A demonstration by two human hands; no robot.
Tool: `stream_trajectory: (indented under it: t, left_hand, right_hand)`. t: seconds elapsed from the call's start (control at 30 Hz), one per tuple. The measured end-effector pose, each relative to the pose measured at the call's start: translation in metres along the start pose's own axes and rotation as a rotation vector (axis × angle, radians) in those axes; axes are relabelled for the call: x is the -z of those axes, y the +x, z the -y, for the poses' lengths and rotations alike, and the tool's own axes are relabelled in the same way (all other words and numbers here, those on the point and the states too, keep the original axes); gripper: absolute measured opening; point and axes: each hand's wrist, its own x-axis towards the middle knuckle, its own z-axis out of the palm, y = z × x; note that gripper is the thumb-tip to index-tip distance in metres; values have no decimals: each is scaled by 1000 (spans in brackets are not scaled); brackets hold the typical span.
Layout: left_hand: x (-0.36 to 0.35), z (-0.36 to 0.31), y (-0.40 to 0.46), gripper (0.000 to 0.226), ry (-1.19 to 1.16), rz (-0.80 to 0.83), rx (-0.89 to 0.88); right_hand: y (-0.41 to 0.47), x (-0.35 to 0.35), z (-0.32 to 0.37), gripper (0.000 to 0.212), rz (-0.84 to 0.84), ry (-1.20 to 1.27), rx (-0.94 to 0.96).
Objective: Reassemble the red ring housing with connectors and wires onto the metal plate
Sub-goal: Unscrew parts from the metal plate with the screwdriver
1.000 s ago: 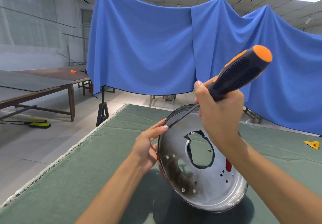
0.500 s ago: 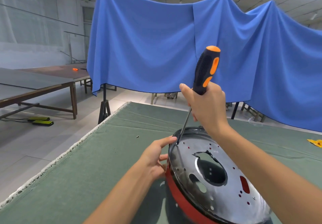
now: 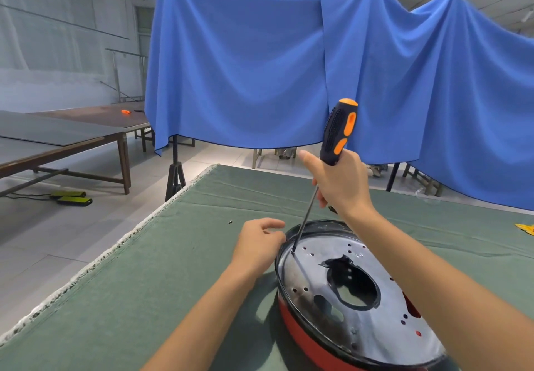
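Note:
A round shiny metal plate (image 3: 364, 330) with a central hole and several small holes lies on top of the red ring housing (image 3: 306, 344), near the table's front right. My right hand (image 3: 341, 182) grips the black-and-orange screwdriver (image 3: 336, 130) almost upright. Its tip touches the plate's far left rim. My left hand (image 3: 258, 243) rests against the plate's left edge with its fingers curled; whether it holds anything is hidden. No connectors or wires show.
The green-covered table (image 3: 161, 278) has its left edge close by. A small loose screw (image 3: 229, 222) lies ahead of my left hand. A yellow object (image 3: 526, 228) sits at the far right. A blue cloth (image 3: 289, 67) hangs behind.
The plate has gone from tilted up on edge to lying flat on the red housing. The screwdriver has swung upright, its tip now on the plate's left rim.

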Motion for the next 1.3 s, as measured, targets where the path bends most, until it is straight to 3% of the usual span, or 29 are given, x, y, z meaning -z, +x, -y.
stream_trajectory:
  t: [0.07, 0.17, 0.37, 0.57, 0.63, 0.8, 1.07, 1.3]
  left_hand:
    - [-3, 1, 0, 35, 79, -69, -175]
    - [-12, -4, 2, 26, 61, -19, -329]
    - [-26, -5, 24, 13, 53, -77, -370]
    - [-24, 1, 24, 17, 85, -10, -485]
    - [-21, 0, 23, 19, 124, -2, -489]
    - [-13, 3, 24, 22, 200, 36, -495]
    - [-24, 8, 22, 10, -82, 44, -365]
    - [-20, 4, 25, 20, 73, 120, -384]
  right_hand:
    - [2, -2, 2, 53, 9, -9, -11]
    - [3, -5, 7, 51, 15, -34, -17]
    - [7, -3, 13, 49, 146, -81, -75]
    - [18, 20, 18, 22, 311, 61, -115]
    - [19, 25, 21, 10, 327, 132, -108]
    - [16, 20, 21, 2, 286, 115, -47]
    - [13, 14, 21, 44, 127, -150, -23]
    - [20, 27, 27, 13, 349, 367, -149]
